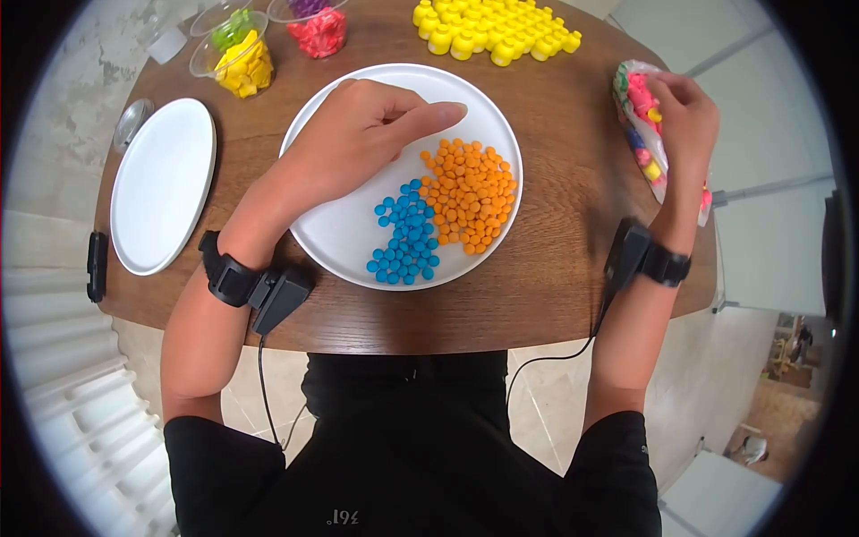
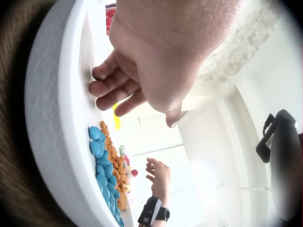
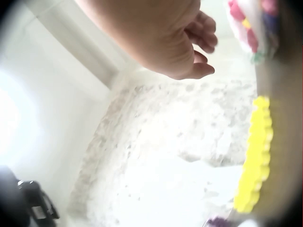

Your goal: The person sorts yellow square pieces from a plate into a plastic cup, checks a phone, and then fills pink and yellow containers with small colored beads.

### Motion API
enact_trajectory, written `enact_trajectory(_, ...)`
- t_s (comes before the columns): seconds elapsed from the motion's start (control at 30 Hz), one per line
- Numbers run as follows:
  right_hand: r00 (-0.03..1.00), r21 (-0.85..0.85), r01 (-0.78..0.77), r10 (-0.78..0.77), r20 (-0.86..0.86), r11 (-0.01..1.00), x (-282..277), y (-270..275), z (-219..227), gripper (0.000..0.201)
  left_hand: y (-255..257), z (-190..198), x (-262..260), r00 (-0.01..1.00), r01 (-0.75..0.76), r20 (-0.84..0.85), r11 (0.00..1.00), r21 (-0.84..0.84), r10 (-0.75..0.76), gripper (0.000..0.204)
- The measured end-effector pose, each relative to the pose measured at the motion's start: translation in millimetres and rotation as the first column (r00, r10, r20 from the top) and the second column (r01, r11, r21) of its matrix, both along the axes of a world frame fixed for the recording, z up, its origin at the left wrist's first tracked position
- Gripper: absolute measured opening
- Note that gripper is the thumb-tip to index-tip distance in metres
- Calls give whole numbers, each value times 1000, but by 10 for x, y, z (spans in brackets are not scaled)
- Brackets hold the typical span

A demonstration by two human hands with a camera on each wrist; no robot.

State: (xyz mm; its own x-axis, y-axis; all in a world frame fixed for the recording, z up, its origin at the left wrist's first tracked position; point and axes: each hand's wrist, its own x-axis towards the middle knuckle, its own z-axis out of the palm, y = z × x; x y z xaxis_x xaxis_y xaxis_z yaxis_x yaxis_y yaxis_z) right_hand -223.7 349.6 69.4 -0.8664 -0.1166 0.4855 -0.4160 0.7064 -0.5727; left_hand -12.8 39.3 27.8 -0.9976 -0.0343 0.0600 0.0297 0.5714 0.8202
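My left hand (image 1: 358, 134) is over the far left part of a round white plate (image 1: 456, 98), fingers loosely bent and holding nothing. In the left wrist view its fingertips (image 2: 99, 90) come right down by the plate's surface. On the plate lie a heap of small orange round pieces (image 1: 470, 192) and, beside it, a heap of blue round pieces (image 1: 407, 246). Off to the right, my right hand (image 1: 689, 116) hovers over a clear plastic bag (image 1: 646, 161) of pink, yellow, blue and green pieces. Its thumb and fingers (image 3: 206, 38) are loosely curled, with nothing visible between them.
Another white plate (image 1: 163, 188) lies at the left. Behind it stand clear cups with yellow pieces (image 1: 244, 72), green pieces (image 1: 233, 29) and red pieces (image 1: 318, 34). Several small yellow bottles (image 1: 492, 31) fill the table's far side. Cables hang from both wrist cameras.
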Motion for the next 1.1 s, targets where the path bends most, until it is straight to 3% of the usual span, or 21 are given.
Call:
enact_trajectory(0.03,970,-90,-215,223,94,972,181,-186,45,22,-19,-22,-14,1000,-2,-14,1000,-16,2,40)
enact_trajectory(0.1,810,-87,-458,455,369,885,770,-621,130,15,-52,-54,-28,1000,-18,-21,1000,-24,17,40)
enact_trajectory(0.17,570,-152,-641,600,561,752,968,-767,8,13,-68,-54,-32,1000,0,-14,999,48,1,41)
enact_trajectory(0.2,562,-150,-645,599,570,749,1024,-808,-50,13,-73,-49,-28,999,19,-33,998,53,-18,41)
enact_trajectory(0.27,496,-77,-773,675,546,630,1084,-864,-129,11,-60,-90,-31,997,11,-73,999,41,-8,41)
enact_trajectory(0.5,452,-57,-773,612,649,632,1196,-886,-89,12,-35,-114,-24,980,13,-199,1000,-25,-18,43)
enact_trajectory(1.1,441,-7,-793,583,682,609,1414,-928,35,11,-86,-137,-64,977,-6,-212,994,-109,-18,33)
